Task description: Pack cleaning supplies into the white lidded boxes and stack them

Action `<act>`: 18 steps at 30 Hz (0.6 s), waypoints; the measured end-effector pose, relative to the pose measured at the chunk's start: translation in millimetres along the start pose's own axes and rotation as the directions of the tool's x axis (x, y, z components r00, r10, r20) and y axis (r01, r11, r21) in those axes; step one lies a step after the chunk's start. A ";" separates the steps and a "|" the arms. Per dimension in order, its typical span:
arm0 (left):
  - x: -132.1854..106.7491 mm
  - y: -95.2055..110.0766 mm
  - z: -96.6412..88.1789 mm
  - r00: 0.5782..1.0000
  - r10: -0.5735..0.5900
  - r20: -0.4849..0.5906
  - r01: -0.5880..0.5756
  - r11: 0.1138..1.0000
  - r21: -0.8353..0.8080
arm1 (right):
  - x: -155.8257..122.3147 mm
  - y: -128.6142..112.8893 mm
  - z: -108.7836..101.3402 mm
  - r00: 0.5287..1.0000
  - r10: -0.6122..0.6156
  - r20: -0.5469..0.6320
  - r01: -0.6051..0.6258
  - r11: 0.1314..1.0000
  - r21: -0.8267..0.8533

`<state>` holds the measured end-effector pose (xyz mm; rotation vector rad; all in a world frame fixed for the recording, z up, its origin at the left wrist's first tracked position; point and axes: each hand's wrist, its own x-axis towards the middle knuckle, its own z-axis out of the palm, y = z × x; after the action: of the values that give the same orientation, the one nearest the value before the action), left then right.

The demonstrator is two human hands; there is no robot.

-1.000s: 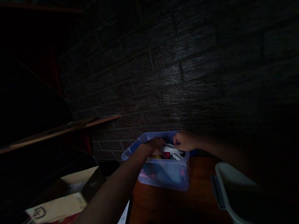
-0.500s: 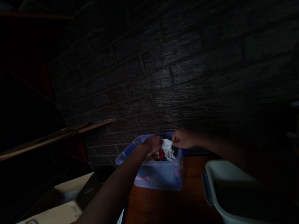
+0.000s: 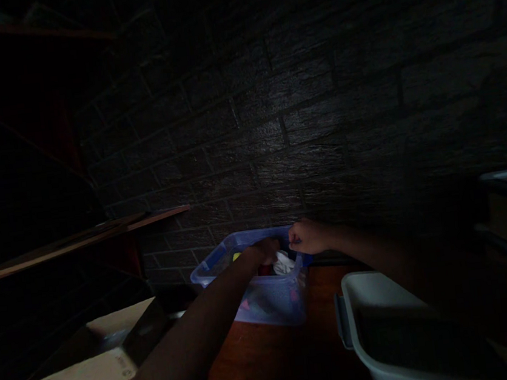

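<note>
A crumpled white cloth point(image 3: 284, 262) is lying in a translucent blue bin point(image 3: 266, 303) — toward its two o'clock corner. The bin is standing upright at twelve o'clock.

The cardboard box point(image 3: 77, 375) bears an unreadable mark.

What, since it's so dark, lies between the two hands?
Head view: a crumpled white cloth lies between the left hand and right hand, inside the blue bin.

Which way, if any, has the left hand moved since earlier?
Yes. The left hand has shifted slightly right along the blue bin, toward its right end and the right hand.
</note>
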<state>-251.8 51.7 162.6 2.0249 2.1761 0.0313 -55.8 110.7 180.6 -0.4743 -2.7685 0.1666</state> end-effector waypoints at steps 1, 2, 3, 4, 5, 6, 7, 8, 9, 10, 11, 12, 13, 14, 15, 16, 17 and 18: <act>1.0 -1.7 -3.5 1.000 -0.021 0.014 0.021 1.000 0.009 | -1.6 1.1 -0.2 1.000 0.002 -0.005 -0.002 1.000 0.008; 1.6 -3.5 -8.1 0.999 -0.039 0.025 0.038 0.999 0.018 | -3.7 2.4 -0.4 1.000 0.004 -0.011 -0.004 1.000 0.018; 1.6 -5.3 -13.9 0.998 -0.050 0.026 0.049 0.999 0.021 | -6.0 3.9 -0.7 1.000 0.006 -0.019 -0.005 1.000 0.031; 0.9 -6.8 -20.7 0.999 -0.052 0.014 0.052 0.999 0.017 | -8.7 5.6 -1.3 1.000 0.006 -0.027 -0.005 0.999 0.044; -0.7 -8.0 -28.4 0.999 -0.046 -0.004 0.046 0.999 0.006 | -11.8 7.3 -2.3 0.999 0.009 -0.036 -0.006 0.998 0.058; -3.2 -8.6 -36.7 0.999 -0.037 -0.027 0.037 0.999 -0.010 | -15.1 8.9 -3.8 0.999 0.012 -0.049 -0.009 0.997 0.073; -6.6 -8.6 -45.5 0.998 -0.023 -0.055 0.021 0.999 -0.030 | -18.8 10.5 -5.8 0.998 0.017 -0.065 -0.012 0.996 0.087; -10.9 -7.6 -54.5 0.996 -0.003 -0.088 -0.001 0.999 -0.053 | -22.8 11.9 -8.5 0.996 0.023 -0.087 -0.014 0.995 0.101; -15.9 -5.6 -63.6 0.992 0.022 -0.121 -0.031 0.996 -0.079 | -27.1 13.1 -11.7 0.993 0.029 -0.113 -0.016 0.993 0.114; -21.6 -2.4 -72.6 0.987 0.051 -0.154 -0.067 0.992 -0.104 | -31.7 14.1 -15.5 0.989 0.035 -0.143 -0.017 0.992 0.127; -27.9 2.1 -81.5 0.980 0.080 -0.185 -0.105 0.986 -0.127 | -36.6 14.8 -19.7 0.984 0.039 -0.176 -0.015 0.990 0.140; -34.7 8.0 -90.2 0.971 0.109 -0.212 -0.142 0.979 -0.149 | -41.7 15.1 -24.4 0.977 0.045 -0.209 -0.012 0.988 0.154; -41.8 15.4 -98.6 0.964 0.134 -0.231 -0.175 0.970 -0.170 | -46.8 15.1 -29.4 0.969 0.051 -0.243 -0.010 0.986 0.164; -49.2 24.3 -106.7 0.957 0.156 -0.246 -0.206 0.960 -0.190 | -52.0 14.7 -34.8 0.957 0.060 -0.283 -0.008 0.984 0.181; -56.9 34.6 -114.4 0.950 0.181 -0.255 -0.237 0.949 -0.209 | -57.0 13.7 -40.5 0.942 0.077 -0.327 -0.007 0.977 0.212; -64.9 46.5 -121.6 0.943 0.202 -0.266 -0.265 0.938 -0.224 | -61.9 12.0 -46.7 0.923 0.105 -0.370 -0.006 0.965 0.261; -72.9 59.7 -128.2 0.936 0.220 -0.273 -0.287 0.928 -0.237 | -66.7 9.8 -53.1 0.906 0.139 -0.399 0.000 0.945 0.328; -80.9 74.0 -134.1 0.931 0.237 -0.277 -0.308 0.918 -0.252 | -71.4 7.0 -59.8 0.893 0.175 -0.414 0.011 0.912 0.409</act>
<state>-191.9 -9.4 313.1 2.2216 1.8485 0.6282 30.1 96.3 214.4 -0.4533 -2.1864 0.5639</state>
